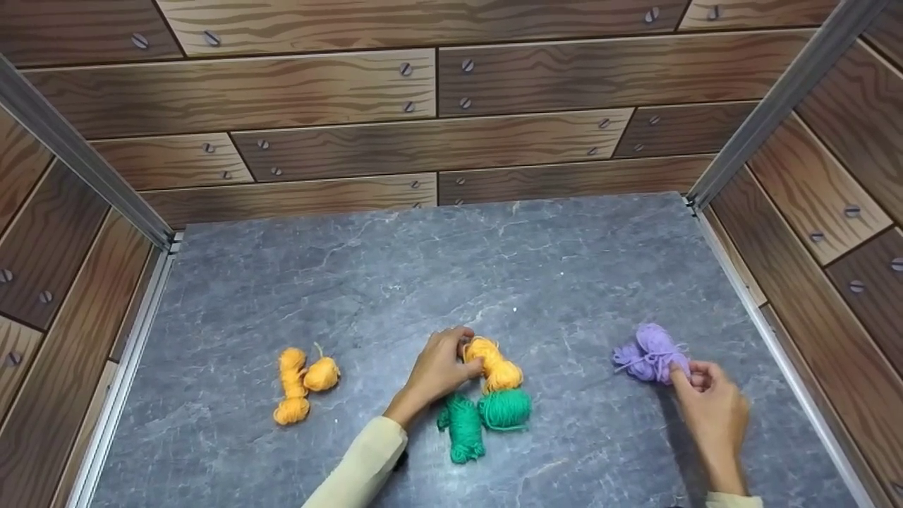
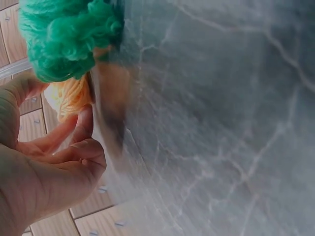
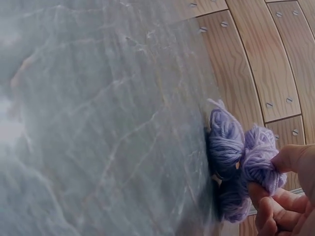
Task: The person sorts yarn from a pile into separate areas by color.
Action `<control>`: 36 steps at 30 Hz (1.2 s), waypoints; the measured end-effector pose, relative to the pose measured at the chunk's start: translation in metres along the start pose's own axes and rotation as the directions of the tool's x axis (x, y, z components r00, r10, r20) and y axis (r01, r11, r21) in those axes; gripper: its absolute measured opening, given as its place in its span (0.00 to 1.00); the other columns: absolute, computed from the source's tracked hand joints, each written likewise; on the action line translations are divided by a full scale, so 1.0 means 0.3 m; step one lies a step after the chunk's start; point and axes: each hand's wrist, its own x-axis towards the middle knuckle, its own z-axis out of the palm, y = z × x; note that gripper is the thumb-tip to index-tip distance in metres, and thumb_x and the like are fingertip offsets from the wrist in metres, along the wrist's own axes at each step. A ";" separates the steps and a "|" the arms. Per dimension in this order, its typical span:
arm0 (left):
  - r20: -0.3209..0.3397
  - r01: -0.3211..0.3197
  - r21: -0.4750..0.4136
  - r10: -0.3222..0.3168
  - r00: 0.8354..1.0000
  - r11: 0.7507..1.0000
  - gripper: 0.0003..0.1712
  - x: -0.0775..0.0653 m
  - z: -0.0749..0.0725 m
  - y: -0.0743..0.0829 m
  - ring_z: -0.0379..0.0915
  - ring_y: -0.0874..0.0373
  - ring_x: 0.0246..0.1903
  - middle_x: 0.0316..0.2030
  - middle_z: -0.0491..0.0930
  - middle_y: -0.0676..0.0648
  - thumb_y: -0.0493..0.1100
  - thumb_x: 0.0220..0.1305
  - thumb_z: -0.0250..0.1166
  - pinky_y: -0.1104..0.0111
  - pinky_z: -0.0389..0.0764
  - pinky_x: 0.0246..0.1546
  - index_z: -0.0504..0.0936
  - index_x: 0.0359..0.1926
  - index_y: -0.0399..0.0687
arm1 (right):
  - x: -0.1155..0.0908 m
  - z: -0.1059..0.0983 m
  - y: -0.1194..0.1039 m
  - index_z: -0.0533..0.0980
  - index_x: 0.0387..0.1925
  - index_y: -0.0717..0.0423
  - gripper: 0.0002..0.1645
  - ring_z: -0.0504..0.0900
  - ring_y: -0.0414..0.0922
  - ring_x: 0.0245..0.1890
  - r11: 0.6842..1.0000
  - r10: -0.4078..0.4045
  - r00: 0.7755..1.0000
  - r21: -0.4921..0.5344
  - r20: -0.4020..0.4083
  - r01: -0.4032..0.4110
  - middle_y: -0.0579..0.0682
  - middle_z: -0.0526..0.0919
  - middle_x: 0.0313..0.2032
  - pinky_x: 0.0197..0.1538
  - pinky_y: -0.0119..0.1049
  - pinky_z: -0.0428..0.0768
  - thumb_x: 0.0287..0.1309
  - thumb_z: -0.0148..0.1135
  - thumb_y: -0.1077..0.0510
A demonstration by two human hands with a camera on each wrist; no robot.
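Observation:
My left hand [image 1: 439,367] holds a yellow-orange yarn skein [image 1: 498,367] at the middle of the table, thumb on its near side and fingers around the far end. Just in front of that skein lie two green yarn skeins, one upright in view [image 1: 465,432] and one crosswise [image 1: 505,409]. In the left wrist view, green yarn [image 2: 64,39] partly covers the orange yarn [image 2: 71,98]. Over on the right, my right hand [image 1: 712,406] pinches a purple yarn skein [image 1: 657,347] between thumb and fingers. Another purple skein [image 1: 632,364] lies against its left side.
Two more orange yarn skeins [image 1: 292,388] lie touching on the left part of the grey marbled table [image 1: 395,275]. Wood-patterned panels [image 1: 331,85] wall the back and both sides, with metal rails [image 1: 765,328] along the side edges.

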 end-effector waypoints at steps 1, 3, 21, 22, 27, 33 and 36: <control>-0.005 -0.003 0.004 0.003 1.000 1.000 0.26 0.004 0.012 -0.018 0.74 0.51 0.49 0.39 0.79 0.54 0.50 0.64 0.74 0.55 0.78 0.46 0.86 0.59 0.43 | 0.001 0.002 0.003 0.85 0.48 0.62 0.23 0.81 0.42 0.29 1.000 0.002 1.000 -0.004 0.010 -0.002 0.53 0.90 0.35 0.39 0.46 0.71 0.69 0.70 0.45; -0.004 -0.002 0.009 0.002 1.000 1.000 0.21 0.009 0.030 -0.041 0.73 0.54 0.46 0.37 0.78 0.56 0.49 0.64 0.74 0.57 0.77 0.44 0.86 0.54 0.46 | 0.000 0.005 0.009 0.85 0.49 0.63 0.24 0.84 0.49 0.32 1.000 0.003 1.000 -0.013 0.028 -0.002 0.55 0.90 0.36 0.41 0.50 0.72 0.69 0.70 0.45; -0.117 -0.025 -0.003 0.024 0.993 1.000 0.06 0.003 0.032 -0.052 0.69 0.63 0.24 0.25 0.76 0.57 0.37 0.55 0.70 0.69 0.71 0.26 0.85 0.35 0.50 | -0.018 0.016 0.031 0.79 0.62 0.61 0.32 0.87 0.55 0.39 0.999 0.032 0.993 0.001 0.114 -0.033 0.56 0.91 0.39 0.45 0.54 0.74 0.74 0.65 0.40; -0.124 -0.028 -0.016 0.026 0.992 0.999 0.06 0.000 0.023 -0.045 0.70 0.62 0.24 0.25 0.77 0.57 0.37 0.55 0.70 0.68 0.71 0.25 0.85 0.35 0.49 | -0.020 0.017 0.028 0.78 0.63 0.60 0.32 0.86 0.53 0.38 0.999 0.031 0.993 0.004 0.110 -0.032 0.56 0.91 0.39 0.44 0.54 0.74 0.74 0.65 0.40; -0.147 -0.026 -0.067 0.016 0.989 0.997 0.08 -0.019 0.000 -0.040 0.70 0.63 0.25 0.26 0.77 0.57 0.37 0.55 0.69 0.69 0.72 0.26 0.86 0.38 0.47 | -0.037 0.022 0.024 0.77 0.65 0.57 0.32 0.86 0.53 0.37 0.999 0.045 0.994 -0.001 0.095 -0.045 0.54 0.90 0.37 0.44 0.52 0.74 0.73 0.66 0.40; -0.160 -0.017 -0.091 0.002 0.987 0.996 0.07 -0.058 -0.074 0.039 0.67 0.64 0.24 0.27 0.77 0.54 0.33 0.56 0.67 0.69 0.69 0.26 0.85 0.38 0.42 | -0.042 0.027 0.032 0.75 0.67 0.58 0.36 0.86 0.57 0.38 0.999 0.034 0.994 -0.004 0.109 -0.033 0.54 0.89 0.36 0.41 0.53 0.74 0.72 0.67 0.38; -0.155 0.013 -0.094 -0.028 0.988 0.996 0.07 -0.066 -0.107 0.082 0.67 0.65 0.25 0.27 0.77 0.54 0.31 0.57 0.68 0.70 0.69 0.28 0.85 0.38 0.42 | -0.042 0.029 0.032 0.73 0.69 0.59 0.39 0.86 0.60 0.41 0.999 0.041 0.993 0.005 0.113 -0.042 0.56 0.89 0.38 0.43 0.55 0.74 0.72 0.66 0.36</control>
